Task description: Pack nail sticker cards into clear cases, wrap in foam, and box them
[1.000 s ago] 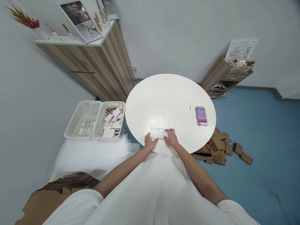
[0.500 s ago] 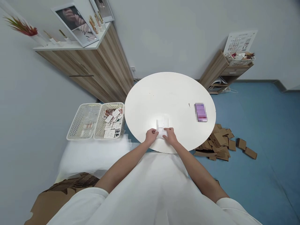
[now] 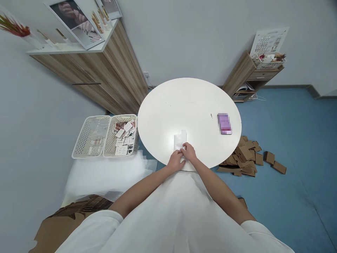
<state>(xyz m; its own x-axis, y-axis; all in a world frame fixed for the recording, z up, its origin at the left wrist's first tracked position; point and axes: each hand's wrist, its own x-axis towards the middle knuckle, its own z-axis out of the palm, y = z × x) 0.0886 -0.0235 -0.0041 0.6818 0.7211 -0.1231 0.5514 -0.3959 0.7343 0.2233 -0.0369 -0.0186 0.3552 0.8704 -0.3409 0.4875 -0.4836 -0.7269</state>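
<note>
Gray walls (image 3: 184,38) and a blue floor (image 3: 295,133) go around one white table (image 3: 189,98). Far left, one wooden cabinet (image 3: 89,75) holds two picture frames (image 3: 75,24); the top edge cuts both off. Near left, brown cardboard (image 3: 59,226) is partly hidden by a white sleeve (image 3: 92,228). Next come white sheets (image 3: 105,175), too many to count. Two white baskets (image 3: 111,137) sit side by side just past them, one with clear packs (image 3: 97,140), one with small cards (image 3: 125,138).

At the table's near edge, the left hand (image 3: 176,161) and right hand (image 3: 189,152) come together at one white soft piece (image 3: 180,139). It lies flat, and the hands hide its near end. I can't tell if either hand pinches it.

To the right lies one purple box (image 3: 224,123), blurred into squares. Past the table are one far shelf (image 3: 238,77), a heap of brown boxes (image 3: 244,154) partly under the table, and two loose boxes (image 3: 278,167).
</note>
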